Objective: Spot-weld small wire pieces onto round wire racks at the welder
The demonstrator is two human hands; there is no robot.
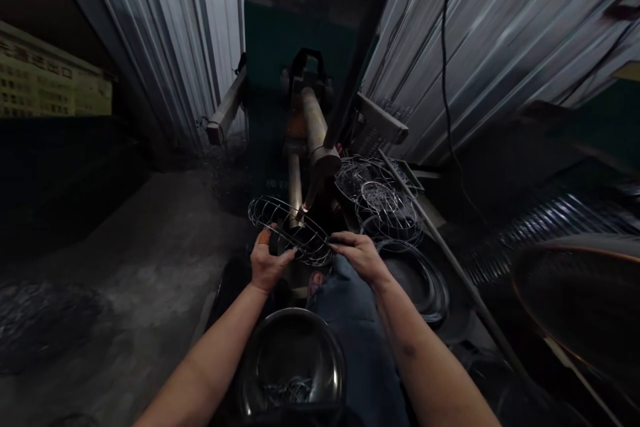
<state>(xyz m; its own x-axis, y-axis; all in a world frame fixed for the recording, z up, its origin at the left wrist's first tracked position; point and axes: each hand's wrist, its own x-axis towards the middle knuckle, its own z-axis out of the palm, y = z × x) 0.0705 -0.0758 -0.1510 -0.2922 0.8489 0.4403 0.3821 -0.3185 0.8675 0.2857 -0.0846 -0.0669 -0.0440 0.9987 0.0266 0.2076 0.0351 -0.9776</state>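
A round wire basket frame (280, 213) is held tilted at the electrode tips of a spot-welding machine (270, 100). The lower metal arm (296, 197) of the machine reaches through the wire ring, and the upper arm's tip comes down close to it. My left hand (269, 260) grips the near left rim, thumb pointing right. On the right side, my right hand (357, 252) pinches the frame's edge between thumb and fingers. Below my hands a shiny metal bowl (293, 353) sits by my lap with small wire pieces (295, 390) in it.
Right of the machine lie tangled wire frames (385, 200) and coiled wire hoops (425, 280). A long rod (445, 250) slants past them. Corrugated metal sheets (500, 33) form the walls. At left is a yellow crate (55, 80); a large round rim (575, 253) stands at right.
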